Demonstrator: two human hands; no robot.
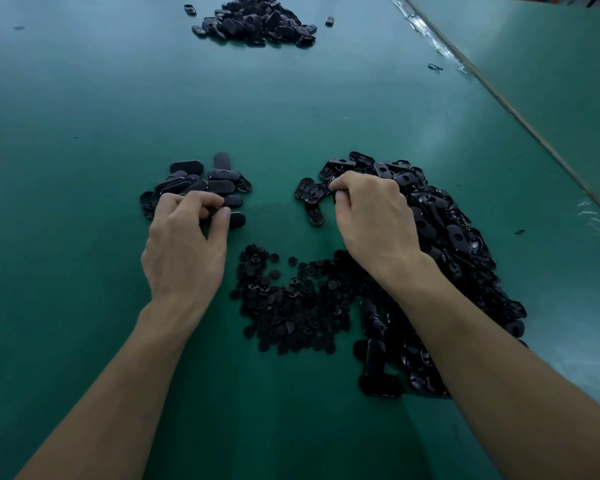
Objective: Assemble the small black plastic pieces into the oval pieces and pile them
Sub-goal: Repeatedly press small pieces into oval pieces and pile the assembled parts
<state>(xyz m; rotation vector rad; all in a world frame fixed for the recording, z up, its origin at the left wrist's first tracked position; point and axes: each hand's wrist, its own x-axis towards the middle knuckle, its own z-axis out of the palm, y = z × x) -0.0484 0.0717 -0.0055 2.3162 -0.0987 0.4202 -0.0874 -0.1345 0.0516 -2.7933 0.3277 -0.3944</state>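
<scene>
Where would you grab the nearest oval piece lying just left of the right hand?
Pinch the oval piece across its narrow width, on its two long sides, coming from above and slightly from the left. It lies flat with its long axis pointing away. There is bare table at its left and near end, while the right hand crowds its right side.

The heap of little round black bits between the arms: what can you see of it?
The heap of small round pieces is a low, loose spread of matte black discs, plastic by the look, some showing a slotted hub. It lies on the green table near the person, with a few strays at its far edge. Its right side merges into the pile of oval pieces, where the right forearm crosses over it.
</scene>
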